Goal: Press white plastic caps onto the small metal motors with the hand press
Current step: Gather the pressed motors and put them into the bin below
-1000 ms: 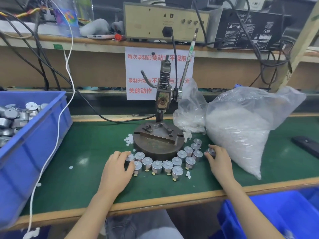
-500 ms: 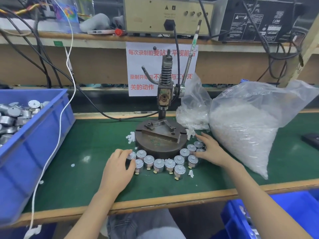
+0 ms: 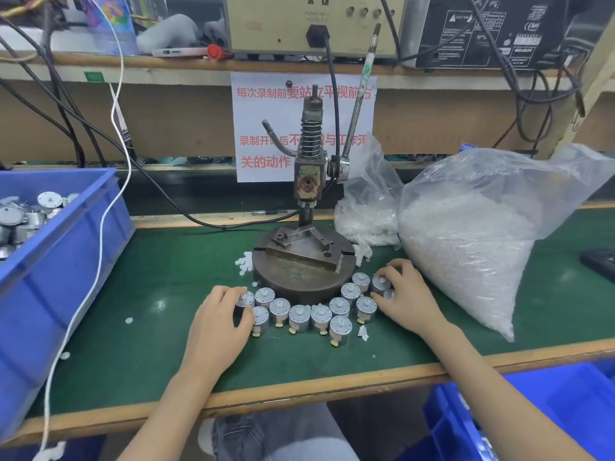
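One big clear bag [image 3: 466,254] of white caps slumped right of the hand press [image 3: 307,181], whose round base stood on the green mat [image 3: 149,294]. Over a dozen small silver motors [image 3: 319,316], each with a white tip on top, curved round the base's front edge. Your left hand [image 3: 219,324] kept gripping the leftmost motor [image 3: 246,299]; your right hand [image 3: 411,296], nearer the bag a second before, had shifted up and pinched the rightmost motor [image 3: 379,283].
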A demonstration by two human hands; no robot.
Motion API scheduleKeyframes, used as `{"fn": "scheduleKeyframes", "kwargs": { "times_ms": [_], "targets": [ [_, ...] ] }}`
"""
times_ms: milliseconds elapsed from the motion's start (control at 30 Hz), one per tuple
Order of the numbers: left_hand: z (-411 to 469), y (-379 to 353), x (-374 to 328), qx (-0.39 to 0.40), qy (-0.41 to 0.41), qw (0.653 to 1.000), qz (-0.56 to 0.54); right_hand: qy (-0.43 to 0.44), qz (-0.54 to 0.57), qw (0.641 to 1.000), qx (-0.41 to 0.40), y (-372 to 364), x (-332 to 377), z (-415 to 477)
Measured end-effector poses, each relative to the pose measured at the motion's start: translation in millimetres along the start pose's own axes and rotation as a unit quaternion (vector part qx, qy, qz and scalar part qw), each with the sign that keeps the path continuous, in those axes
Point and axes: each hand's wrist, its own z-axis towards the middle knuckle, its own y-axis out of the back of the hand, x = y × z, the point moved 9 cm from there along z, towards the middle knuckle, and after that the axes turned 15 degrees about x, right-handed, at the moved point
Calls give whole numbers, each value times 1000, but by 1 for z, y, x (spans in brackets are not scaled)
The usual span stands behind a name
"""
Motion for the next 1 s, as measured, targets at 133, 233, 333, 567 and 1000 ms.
{"fn": "scheduleKeyframes", "kwargs": {
  "times_ms": [133,233,333,567,1000],
  "targets": [
    [1,0,1,3,4,1000,8,-11,-6,999,-48,5,1,-8],
    [1,-1,1,9,9,1000,14,-17,0,1000,-22,0,3,-6],
    [1,-2,1,11,13,1000,19,-6,-54,998,-5,-4,7,-4],
    [-4,4,-21,-28,-37,997,67,-53,-140,986,-72,6,10,-14],
    [-28,-64,-165,6,-244,965,93,-9,-97,985,-144,18,18,-25]
  ]
}}
